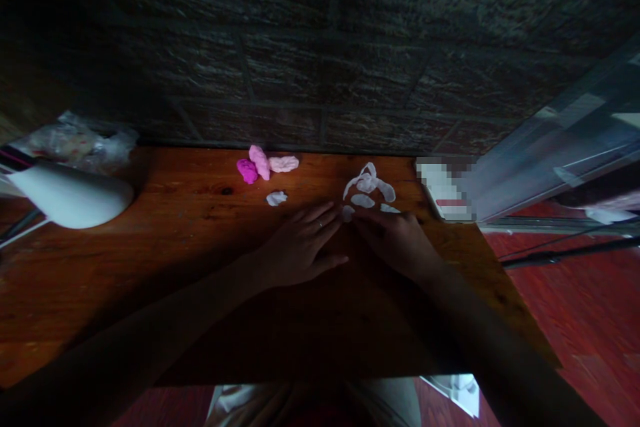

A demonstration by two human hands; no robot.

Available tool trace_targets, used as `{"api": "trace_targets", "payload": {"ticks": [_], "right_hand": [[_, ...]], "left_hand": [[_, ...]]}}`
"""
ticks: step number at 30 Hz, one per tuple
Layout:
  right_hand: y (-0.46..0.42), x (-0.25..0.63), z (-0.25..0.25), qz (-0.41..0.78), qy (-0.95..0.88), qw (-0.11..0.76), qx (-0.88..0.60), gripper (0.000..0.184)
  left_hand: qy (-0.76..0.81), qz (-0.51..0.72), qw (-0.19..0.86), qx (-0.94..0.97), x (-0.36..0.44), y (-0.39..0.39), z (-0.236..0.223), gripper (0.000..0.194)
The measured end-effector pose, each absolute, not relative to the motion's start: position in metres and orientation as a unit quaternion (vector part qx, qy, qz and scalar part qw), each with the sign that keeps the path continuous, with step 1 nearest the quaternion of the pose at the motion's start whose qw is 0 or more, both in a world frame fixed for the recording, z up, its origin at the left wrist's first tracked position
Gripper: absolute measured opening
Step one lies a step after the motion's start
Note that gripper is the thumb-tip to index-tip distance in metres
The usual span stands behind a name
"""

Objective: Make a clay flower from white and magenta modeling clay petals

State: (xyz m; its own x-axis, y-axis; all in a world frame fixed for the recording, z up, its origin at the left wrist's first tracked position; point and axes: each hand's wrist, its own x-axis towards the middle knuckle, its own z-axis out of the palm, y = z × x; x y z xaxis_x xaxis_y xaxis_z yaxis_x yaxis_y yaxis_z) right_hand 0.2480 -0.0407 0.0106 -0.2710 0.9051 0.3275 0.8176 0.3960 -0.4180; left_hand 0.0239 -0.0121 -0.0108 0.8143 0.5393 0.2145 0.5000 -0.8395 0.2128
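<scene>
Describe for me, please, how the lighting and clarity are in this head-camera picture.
Head view: dim light, leaving the left hand and right hand dark; head view: shadow over the near part of the table, while the white pieces stand out pale; head view: the right hand's grip too murky to read; head view: pixelation masking the pale block.

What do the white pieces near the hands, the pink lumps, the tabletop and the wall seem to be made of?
White pieces: thin, pale, matte; perhaps flattened clay, though the dim light leaves this open.
Pink lumps: probably soft modelling clay, matte, with creased, irregular surfaces.
Tabletop: wood, likely varnished, showing grain and dark knots.
Wall: rough stone or stone-look tile, with ridged blocks and joints.
</scene>
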Motion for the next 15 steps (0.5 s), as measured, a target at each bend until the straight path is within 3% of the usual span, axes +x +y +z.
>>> {"api": "trace_targets", "payload": {"ticks": [7, 15], "right_hand": [[-0.0416, 0.2489, 0.0113, 0.075, -0.796, 0.269, -0.537, 0.022], [-0.0462, 0.2484, 0.0150, 0.080, -0.814, 0.180, -0.547, 0.031]], "left_hand": [[0.280, 0.121, 0.075, 0.949, 0.0259, -0.0124, -0.0070, 0.081], [0.247, 0.102, 0.078, 0.960, 0.0282, -0.0096, -0.0063, 0.088]]}}
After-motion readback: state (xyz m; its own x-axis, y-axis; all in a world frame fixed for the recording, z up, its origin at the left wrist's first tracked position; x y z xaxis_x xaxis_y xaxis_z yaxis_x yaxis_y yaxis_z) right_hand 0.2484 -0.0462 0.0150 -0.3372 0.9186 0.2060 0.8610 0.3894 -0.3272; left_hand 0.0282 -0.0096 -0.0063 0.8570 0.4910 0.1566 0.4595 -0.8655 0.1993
